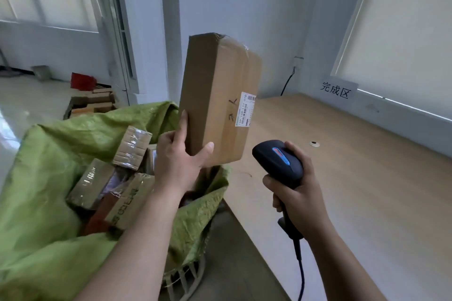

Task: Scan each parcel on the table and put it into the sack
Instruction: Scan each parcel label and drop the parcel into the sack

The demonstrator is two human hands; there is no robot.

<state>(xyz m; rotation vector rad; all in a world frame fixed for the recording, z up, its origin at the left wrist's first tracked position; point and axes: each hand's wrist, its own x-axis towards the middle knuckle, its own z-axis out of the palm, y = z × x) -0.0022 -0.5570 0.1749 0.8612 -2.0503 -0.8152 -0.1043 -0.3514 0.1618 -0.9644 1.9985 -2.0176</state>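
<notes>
A tall brown cardboard parcel (217,95) stands upright in the air above the sack's right rim, its white barcode label (245,109) facing right. My left hand (179,156) grips its lower left corner, thumb across the front. My right hand (297,193) holds a black corded barcode scanner (278,161) by the handle, just right of and below the parcel, its head towards the label. The open green woven sack (49,161) lies at the lower left and holds several taped cardboard parcels (132,146).
A light wooden table (354,178) runs along the right, with a small round fitting (314,143) on it. A paper sign (335,90) leans on the wall behind. Boxes and a red container (83,80) sit on the floor far left.
</notes>
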